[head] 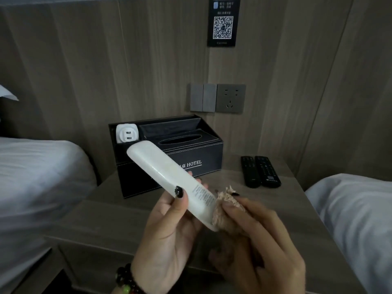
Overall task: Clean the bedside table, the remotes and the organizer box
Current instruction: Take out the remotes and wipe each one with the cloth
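My left hand [167,230] grips a long white remote [161,170] by its lower half, back side up and tilted toward the organizer box. My right hand [258,240] holds a bunched beige cloth [228,201] against the remote's lower end. The black organizer box [191,155], marked HOTEL, stands at the back of the wooden bedside table [106,209]. A white plug adapter [126,133] sits in its left compartment. Two black remotes [259,171] lie side by side on the table to the right of the box.
A bed with white sheets [36,177] borders the table on the left, and another bed [358,219] on the right. Wall switches and a socket [218,98] sit above the box, with a QR-code sign [223,22] higher up.
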`<state>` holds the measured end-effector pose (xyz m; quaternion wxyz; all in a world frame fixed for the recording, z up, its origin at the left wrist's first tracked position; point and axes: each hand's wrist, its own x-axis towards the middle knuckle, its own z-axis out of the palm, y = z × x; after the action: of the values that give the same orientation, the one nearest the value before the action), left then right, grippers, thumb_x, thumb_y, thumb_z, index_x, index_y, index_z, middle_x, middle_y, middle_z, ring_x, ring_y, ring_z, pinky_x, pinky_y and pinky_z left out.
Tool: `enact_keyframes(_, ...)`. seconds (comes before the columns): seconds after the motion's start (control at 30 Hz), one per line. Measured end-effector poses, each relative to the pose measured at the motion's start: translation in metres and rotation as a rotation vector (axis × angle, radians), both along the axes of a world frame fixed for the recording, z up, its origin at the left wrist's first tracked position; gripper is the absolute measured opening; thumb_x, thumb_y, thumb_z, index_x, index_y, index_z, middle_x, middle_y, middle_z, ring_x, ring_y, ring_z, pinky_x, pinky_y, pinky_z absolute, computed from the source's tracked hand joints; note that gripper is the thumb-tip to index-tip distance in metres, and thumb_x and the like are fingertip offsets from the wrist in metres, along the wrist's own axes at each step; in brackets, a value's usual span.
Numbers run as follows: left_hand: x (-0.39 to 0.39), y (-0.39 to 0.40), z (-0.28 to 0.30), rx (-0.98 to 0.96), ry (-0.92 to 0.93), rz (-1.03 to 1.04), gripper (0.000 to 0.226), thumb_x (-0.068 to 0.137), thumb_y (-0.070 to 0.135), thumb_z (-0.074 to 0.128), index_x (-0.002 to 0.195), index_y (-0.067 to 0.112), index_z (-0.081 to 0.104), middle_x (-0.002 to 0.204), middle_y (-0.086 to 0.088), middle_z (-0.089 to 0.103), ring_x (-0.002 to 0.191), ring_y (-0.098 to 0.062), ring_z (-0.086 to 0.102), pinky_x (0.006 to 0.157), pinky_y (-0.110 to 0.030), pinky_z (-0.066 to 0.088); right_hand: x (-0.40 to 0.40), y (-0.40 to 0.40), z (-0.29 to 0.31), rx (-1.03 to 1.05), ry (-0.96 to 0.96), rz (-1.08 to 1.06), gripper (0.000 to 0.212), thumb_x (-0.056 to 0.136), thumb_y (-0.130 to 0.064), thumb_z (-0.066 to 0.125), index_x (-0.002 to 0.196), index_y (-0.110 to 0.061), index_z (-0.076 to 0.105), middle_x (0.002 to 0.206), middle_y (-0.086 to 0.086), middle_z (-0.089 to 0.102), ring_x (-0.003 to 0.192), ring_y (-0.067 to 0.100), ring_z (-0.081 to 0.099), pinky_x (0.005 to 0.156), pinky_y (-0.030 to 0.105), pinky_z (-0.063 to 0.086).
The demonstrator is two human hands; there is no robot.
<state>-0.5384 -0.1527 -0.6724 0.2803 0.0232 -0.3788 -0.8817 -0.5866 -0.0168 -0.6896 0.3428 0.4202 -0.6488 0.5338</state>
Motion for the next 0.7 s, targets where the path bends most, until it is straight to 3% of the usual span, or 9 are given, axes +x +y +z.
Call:
enact_keyframes(0.2, 0.009, -0.009, -0.003, -0.168, -0.077, 0.132, 0.077, 0.038, 0.044, 0.095, 0.104, 0.013, 0.07, 0.107, -0.017, 0.068, 0.099, -0.027, 0.067, 0.082, -0.034, 0.057, 0.008, -0.003, -0.004, 0.062, -0.003, 0.032, 0.043, 0.071, 0.003, 0.073, 0.109, -0.017, 0.072, 0.117, 0.004, 0.064, 0.108, 0.009, 0.063, 0.086, 0.012, 0.046)
enact_keyframes(0.27, 0.01, -0.007, -0.002, -0.132, -0.121, 0.144, 0.091, 0.039, 0.049, 0.094, 0.111, 0.004, 0.063, 0.105, -0.022, 0.068, 0.095, -0.031, 0.066, 0.08, -0.039, 0.057, 0.018, -0.002, -0.003, 0.087, 0.023, 0.028, 0.041, 0.075, -0.001, 0.071, 0.11, -0.022, 0.071, 0.118, 0.001, 0.063, 0.108, 0.006, 0.062, 0.086, 0.009, 0.045)
enact_keyframes(0.33, 0.012, -0.003, -0.001, -0.047, -0.174, 0.127, 0.101, 0.041, 0.055, 0.091, 0.115, -0.005, 0.056, 0.105, -0.029, 0.066, 0.095, -0.037, 0.065, 0.087, -0.049, 0.055, 0.025, -0.001, -0.003, 0.108, 0.053, -0.01, 0.038, 0.079, -0.005, 0.069, 0.111, -0.026, 0.071, 0.119, -0.003, 0.063, 0.108, 0.003, 0.06, 0.087, 0.008, 0.042)
enact_keyframes(0.4, 0.011, 0.0, 0.0, 0.013, -0.204, 0.113, 0.094, 0.05, 0.062, 0.083, 0.111, -0.006, 0.058, 0.105, -0.029, 0.066, 0.097, -0.038, 0.066, 0.095, -0.052, 0.049, 0.023, -0.001, -0.003, 0.104, 0.075, -0.028, 0.029, 0.089, -0.009, 0.062, 0.112, -0.024, 0.071, 0.12, -0.001, 0.062, 0.111, 0.002, 0.058, 0.089, 0.009, 0.042)
enact_keyframes(0.5, 0.01, 0.004, 0.001, 0.094, -0.207, 0.11, 0.07, 0.056, 0.06, 0.071, 0.099, 0.006, 0.061, 0.089, -0.014, 0.067, 0.083, -0.024, 0.068, 0.089, -0.042, 0.053, 0.022, 0.0, -0.003, 0.098, 0.092, -0.023, 0.026, 0.099, -0.021, 0.048, 0.114, -0.021, 0.07, 0.122, 0.001, 0.062, 0.116, 0.003, 0.057, 0.091, 0.01, 0.042)
enact_keyframes(0.57, 0.009, 0.007, 0.003, 0.138, -0.196, 0.026, 0.064, 0.056, 0.059, 0.068, 0.094, 0.008, 0.062, 0.084, -0.013, 0.068, 0.077, -0.023, 0.069, 0.078, -0.038, 0.059, 0.026, 0.001, -0.005, 0.105, 0.106, -0.02, 0.026, 0.098, -0.019, 0.051, 0.115, -0.024, 0.07, 0.124, 0.0, 0.062, 0.114, 0.006, 0.059, 0.086, 0.014, 0.046)
enact_keyframes(0.7, 0.008, 0.006, 0.005, 0.123, -0.176, 0.068, 0.068, 0.058, 0.052, 0.067, 0.11, 0.009, 0.063, 0.082, -0.007, 0.067, 0.074, -0.017, 0.068, 0.071, -0.032, 0.059, 0.019, 0.002, -0.007, 0.092, 0.081, -0.015, 0.026, 0.093, -0.014, 0.054, 0.113, -0.018, 0.071, 0.122, 0.004, 0.062, 0.113, 0.006, 0.059, 0.088, 0.014, 0.047)
